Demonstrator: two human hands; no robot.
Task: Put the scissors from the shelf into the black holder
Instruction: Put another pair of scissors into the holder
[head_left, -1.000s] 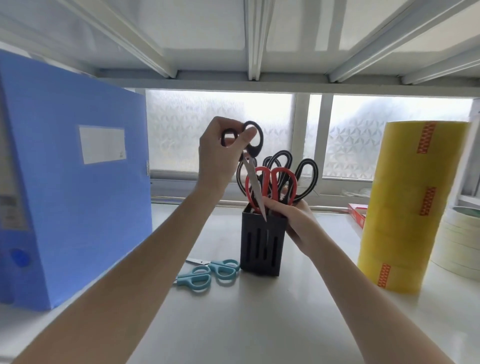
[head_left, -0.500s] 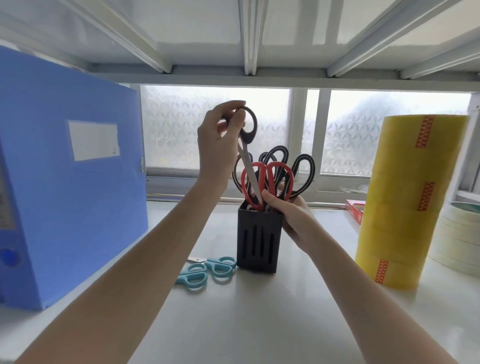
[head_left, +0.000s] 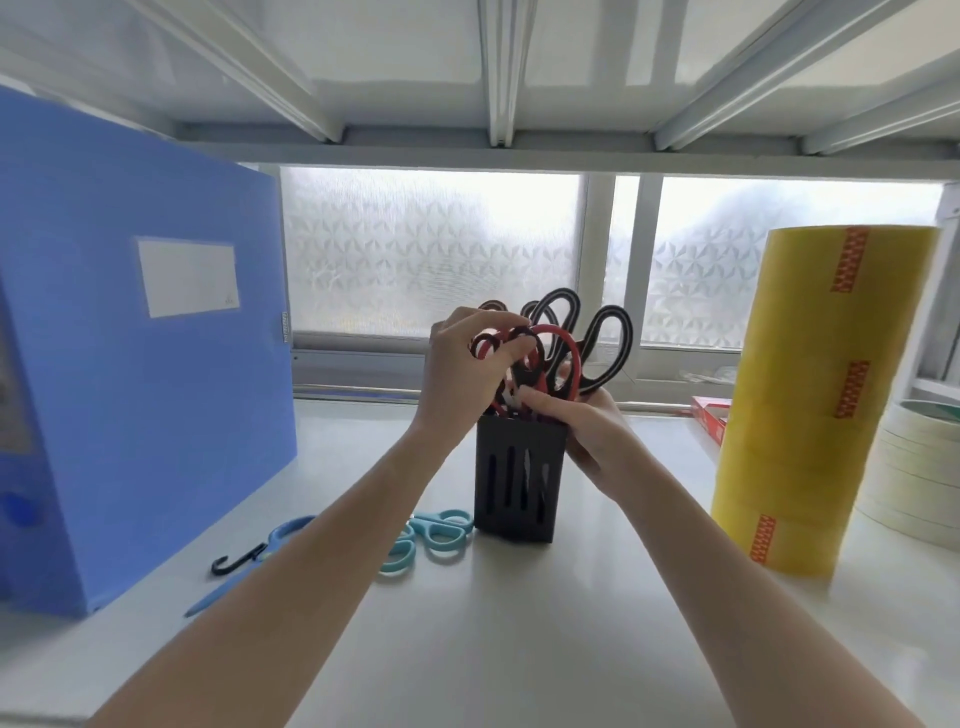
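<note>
Now the left hand (head_left: 467, 364) pinches the black plastic loop handle of a pair of scissors (head_left: 527, 353), its fingers (head_left: 511, 340) curled around the loop; half a second ago it held that pair high above the black slotted plastic holder (head_left: 517, 478), and the blades have since dropped inside. The right hand (head_left: 587, 431) grips the holder's upper right edge, fingers pressed together against it. Red-handled scissors (head_left: 569, 353) and further black-handled pairs (head_left: 605, 345) stand upright in the holder. On the glossy white shelf (head_left: 519, 623), pale blue-handled scissors (head_left: 441, 530) lie just left of the holder. A blue box file (head_left: 130, 389) bears a blank white label. At right stands a tall stack of yellow tape rolls (head_left: 810, 395); its red markings cannot be read.
</note>
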